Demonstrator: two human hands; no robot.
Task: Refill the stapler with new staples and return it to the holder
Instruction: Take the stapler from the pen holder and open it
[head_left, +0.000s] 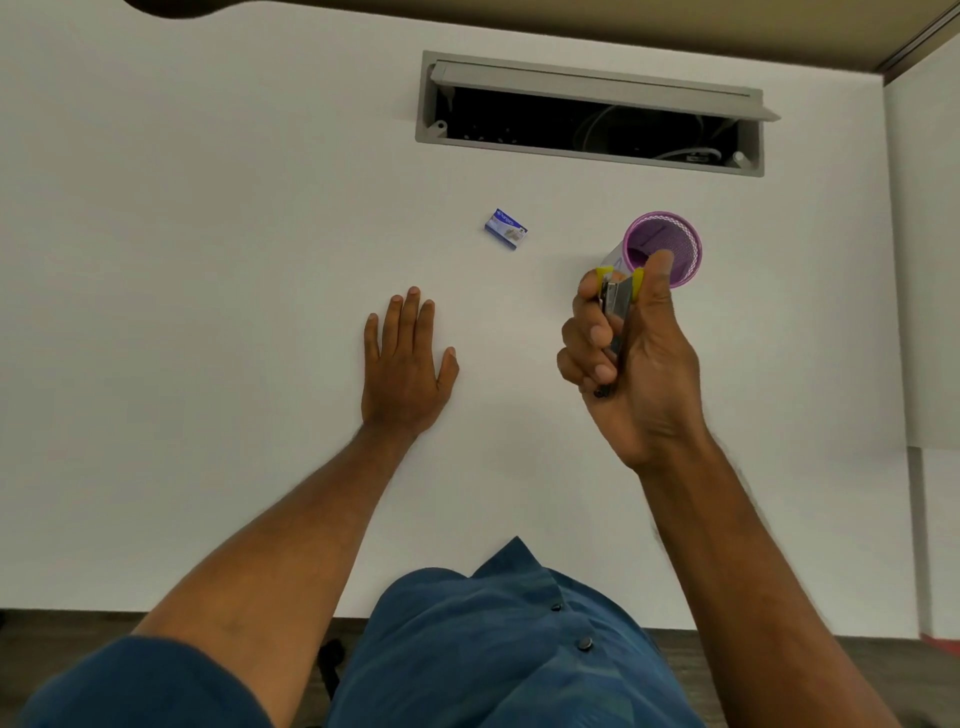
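Stapler (618, 306) sits in the person's right hand (631, 353), fingers curled round the body and thumb pressed along the far side, so it's a full wrap grip rather than a pinch. Its long axis runs roughly from the near edge of the desk (208, 208) toward the far edge, yellow end pointing away, right at the rim of the purple mesh holder (670, 244) standing toward the far right. So the holder is just beyond the gripped end, practically touching in this view. Can't tell whether it's been reloaded yet. The staple box (506, 229) lies closed-looking out in the middle, well apart from both hands. Left hand (408, 364) is flat on the desk, fingers spread and straight, holding nothing, and it's the nearer one to that box.
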